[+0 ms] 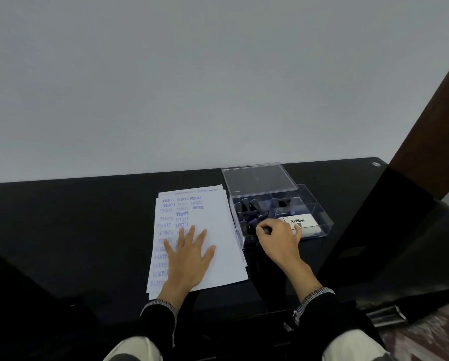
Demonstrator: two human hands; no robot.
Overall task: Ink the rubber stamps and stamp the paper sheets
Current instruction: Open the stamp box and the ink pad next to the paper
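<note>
A stack of white paper sheets point(218, 230) lies on the black table, its left half covered with blue SAMPLE, FRAGILE and AMENDED prints. My left hand point(189, 256) lies flat on the top sheet with fingers spread. To the right stands a clear plastic box point(319, 214) holding several dark rubber stamps point(249, 204) and a white Artline ink pad point(302, 222). My right hand point(278, 241) reaches into the box's near left part, fingers curled among the stamps. Whether it holds one is hidden.
The box's clear lid point(257, 178) stands open, leaning back toward the grey wall. The glass table point(88, 230) has metal fittings at its far corners. A brown wooden post point(431, 121) rises at the right. My knees show at the bottom edge.
</note>
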